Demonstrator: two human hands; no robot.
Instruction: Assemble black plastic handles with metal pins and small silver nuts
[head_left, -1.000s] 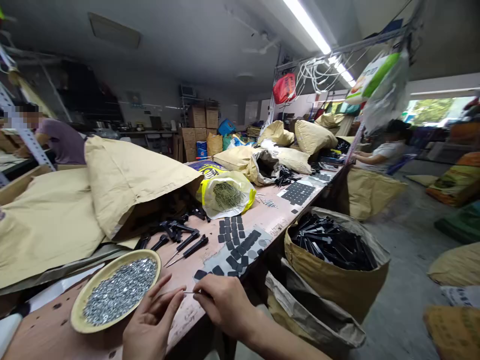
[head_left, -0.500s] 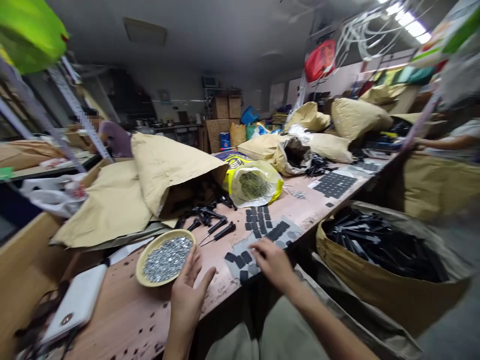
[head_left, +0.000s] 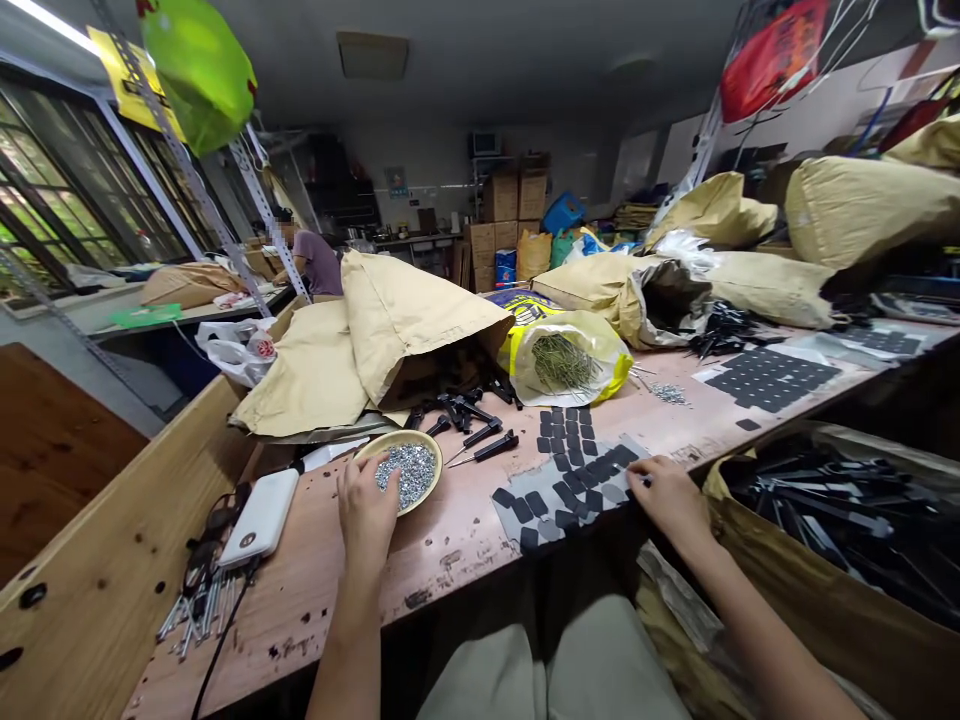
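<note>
My left hand (head_left: pixel 367 510) reaches over the near-left rim of a yellow bowl (head_left: pixel 437 478) of small shiny metal pieces (head_left: pixel 409 472). Its thumb and fingers are apart, with nothing visible between them. At the right end of a grey backing sheet (head_left: pixel 506 522) on the table's front edge is my right hand (head_left: pixel 671 500). Its thumb and fingertips are pinched together; what they hold is too small to name. Black rounded pads (head_left: pixel 536 503) lie on and behind the sheet. Black-handled tools with thin metal shafts (head_left: pixel 495 445) lie between the bowl and the pads.
A white power bank (head_left: pixel 259 515) with a cable and several metal rods (head_left: pixel 199 615) lie left. Large paper sacks (head_left: pixel 412 310) and a yellow-white bag of thin wire-like pieces (head_left: pixel 566 362) stand behind. An open sack of black parts (head_left: pixel 825 500) is at right. A person (head_left: pixel 319 262) sits far back.
The view has swung left, so things appear farther right. My left hand has moved onto the bowl's rim. My right hand has shifted right along the sheet to its end, fingers now pinched.
</note>
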